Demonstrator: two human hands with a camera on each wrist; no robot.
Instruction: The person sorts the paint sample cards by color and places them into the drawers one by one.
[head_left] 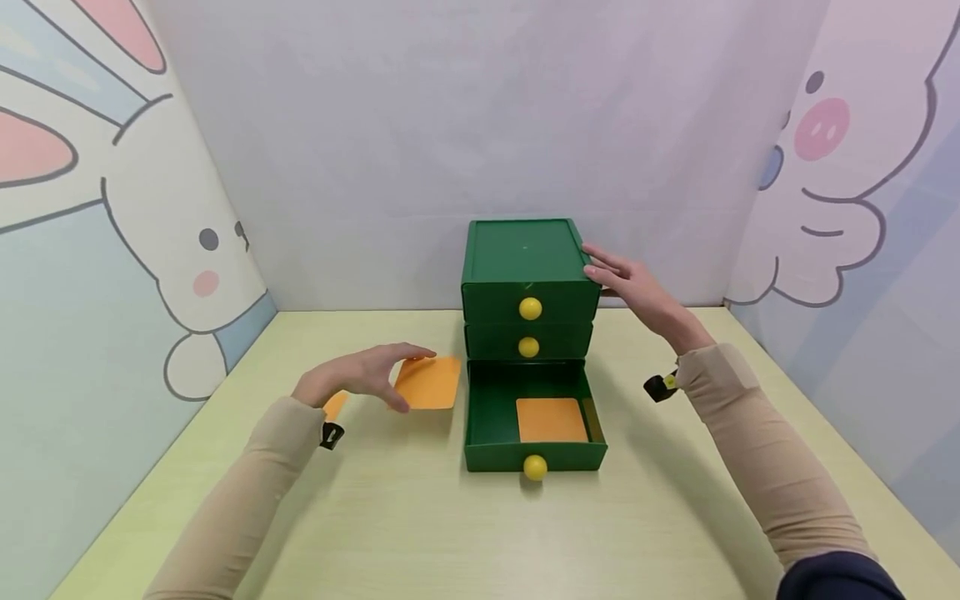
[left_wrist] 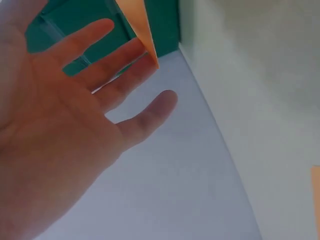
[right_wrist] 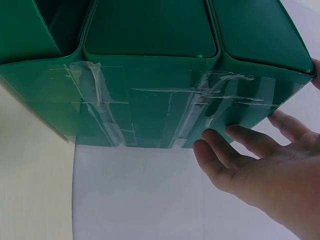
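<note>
My left hand (head_left: 367,372) holds an orange square card (head_left: 433,386) between thumb and fingers, just left of a green drawer unit (head_left: 522,250). The left wrist view shows that card (left_wrist: 135,20) edge-on by the fingers, the other fingers spread. The unit's bottom drawer (head_left: 495,457) is pulled out, and a second orange card (head_left: 551,419) lies inside, toward its right. The two upper drawers are closed. My right hand (head_left: 643,293) rests against the unit's upper right side, fingers extended, as the right wrist view also shows.
Another orange piece (head_left: 335,406) lies on the pale wooden table (head_left: 420,525), partly hidden behind the left wrist. Yellow round knobs (head_left: 531,308) stick out from the drawer fronts. Clear tape (right_wrist: 185,115) joins the stacked boxes' sides. Cartoon-printed walls (head_left: 375,150) enclose the table.
</note>
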